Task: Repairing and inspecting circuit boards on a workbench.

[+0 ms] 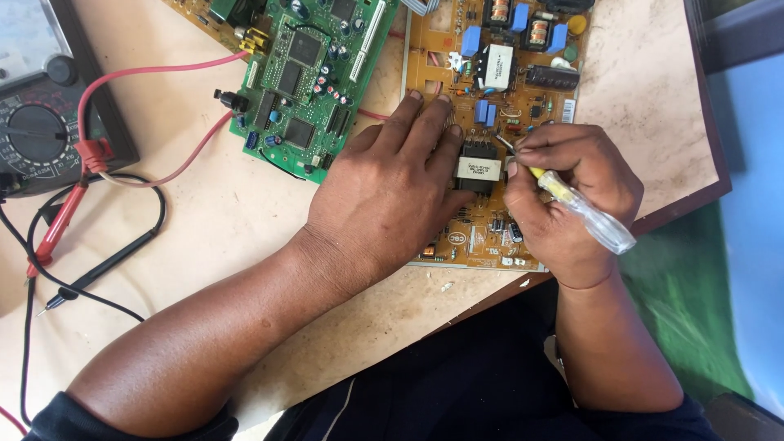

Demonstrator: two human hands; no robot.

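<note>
A yellow-brown power circuit board [490,237] with blue capacitors and black transformers is seen lying on a pale speckled surface [204,220]. A small white rectangular label [478,169] sits atop a black transformer at the board's centre; another white label marks a transformer nearer the top edge. The left hand [388,196] is pressed flat on the board, its grip released, fingers spread. The right hand [567,200] is clenched around a screwdriver with a clear and yellow plastic handle [584,211], its metal tip held just beside the labelled transformer. A green circuit board [306,82] lies just to the left. A black dial multimeter [37,131], cut off at the left edge, is joined to red and black probe leads [57,224]. The board's lower part is hidden by both hands.
</note>
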